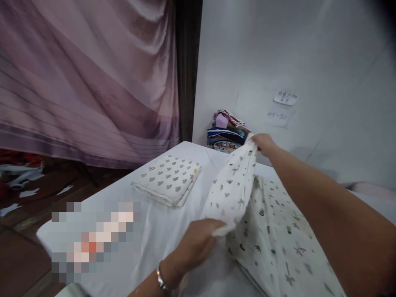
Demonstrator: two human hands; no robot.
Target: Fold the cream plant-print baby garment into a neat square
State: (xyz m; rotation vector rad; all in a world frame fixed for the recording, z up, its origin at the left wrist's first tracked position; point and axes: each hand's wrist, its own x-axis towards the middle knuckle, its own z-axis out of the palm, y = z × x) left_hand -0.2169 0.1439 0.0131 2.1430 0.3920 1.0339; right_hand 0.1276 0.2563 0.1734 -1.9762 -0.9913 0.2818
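holding printed cloth (233, 187) stretched — left hand (194, 243) pinches near edge, right hand (262, 142) grips far end; folded cloth (168, 179) beside it on white table (161, 231).

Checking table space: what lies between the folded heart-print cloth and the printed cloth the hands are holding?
In the head view, only bare white table cover lies between the folded heart-print cloth and the printed cloth.

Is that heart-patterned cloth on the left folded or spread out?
Folded. The heart-patterned cloth lies as a neat, thick rectangle on the white table, its layered edges showing.

Head view, looking down, close over table (161, 231).
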